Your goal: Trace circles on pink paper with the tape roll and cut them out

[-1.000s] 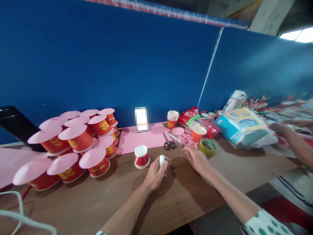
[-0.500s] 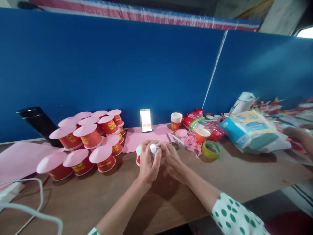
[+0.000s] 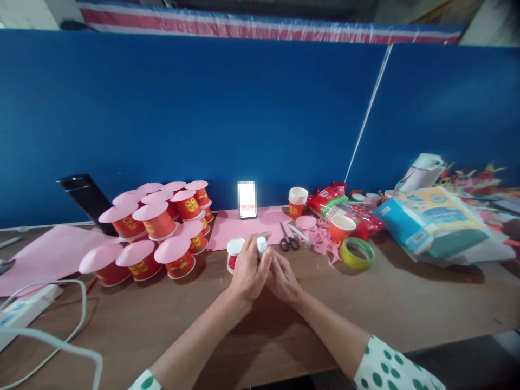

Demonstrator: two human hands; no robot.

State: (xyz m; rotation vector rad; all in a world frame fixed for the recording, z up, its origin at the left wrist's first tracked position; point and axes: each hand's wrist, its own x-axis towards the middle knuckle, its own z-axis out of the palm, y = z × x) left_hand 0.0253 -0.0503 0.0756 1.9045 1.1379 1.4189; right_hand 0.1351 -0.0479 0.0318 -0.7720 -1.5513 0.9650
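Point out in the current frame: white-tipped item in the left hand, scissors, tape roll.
White-tipped item (image 3: 262, 246): head view, on its white tip.
Scissors (image 3: 288, 238): head view, where the blades meet the handles.
Tape roll (image 3: 352, 261): head view, on its near outer side.

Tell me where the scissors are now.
In the head view, the scissors lie just right of centre, beyond the right hand, left of the pink scraps.

A brown wooden table bears a yellow-green tape roll. Left of the roll lie pink paper scraps; farther left, scissors, a pink sheet, then red cups topped with pink discs, and a white power strip. Right of the roll sits a blue-and-yellow package.
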